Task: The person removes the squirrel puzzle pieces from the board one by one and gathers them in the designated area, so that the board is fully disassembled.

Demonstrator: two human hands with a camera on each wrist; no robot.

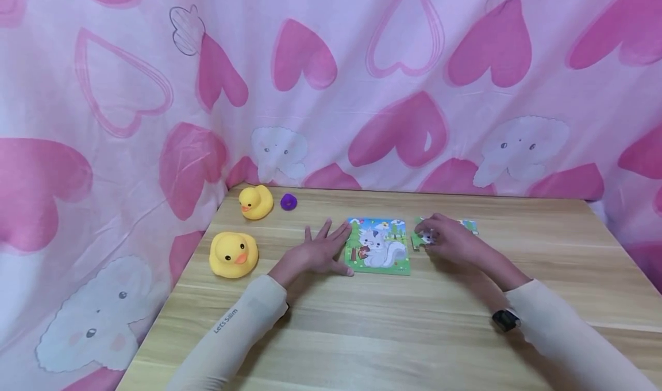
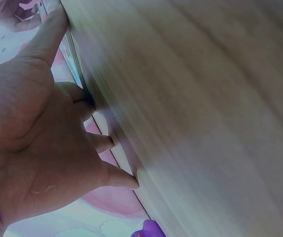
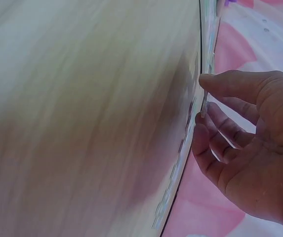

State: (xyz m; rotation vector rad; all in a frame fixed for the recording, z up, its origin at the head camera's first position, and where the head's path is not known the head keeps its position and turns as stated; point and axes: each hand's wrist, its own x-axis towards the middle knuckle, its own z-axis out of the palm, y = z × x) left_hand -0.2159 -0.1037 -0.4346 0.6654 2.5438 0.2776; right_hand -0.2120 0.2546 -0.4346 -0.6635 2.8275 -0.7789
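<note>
Left hand [image 1: 315, 252] is lying flat on the surface [image 1: 393, 333], fingers straight and spread, pointing away from the person twd the curtain; it's gripping nothing. Fingertips are touching the left edge of the puzzle board [image 1: 378, 246], thumb resting along its lower left corner. Left wrist view is showing the same: thumb [image 2: 47, 37] stretched along the board edge, other fingers pressing down on the wood.

Right hand [image 1: 447, 242] is sitting just right of the board, fingers curling over a loose puzzle piece [image 1: 420, 240], pinching it by the edge. In the right wrist view the thumb [image 3: 230, 81] and forefinger are closing on a thin edge of card; blur is hiding which piece exactly. More loose pieces [image 1: 469, 226] are peeking out behind the hand, partly hidden.

Puzzle board is lying flat near the middle of the surface, between both hands. It's close to square, so no clear long axis; the squirrel pic is upright to the person, top edge facing the curtain.

Further left: a big yellow duck [image 1: 234, 255] near the surface's left edge, beak facing the person; a smaller duck [image 1: 256, 202] behind it at the back corner; a small purple object [image 1: 288, 202] just beside that one. A pink heart curtain [image 1: 331, 80] is hanging behind and to the left.
</note>
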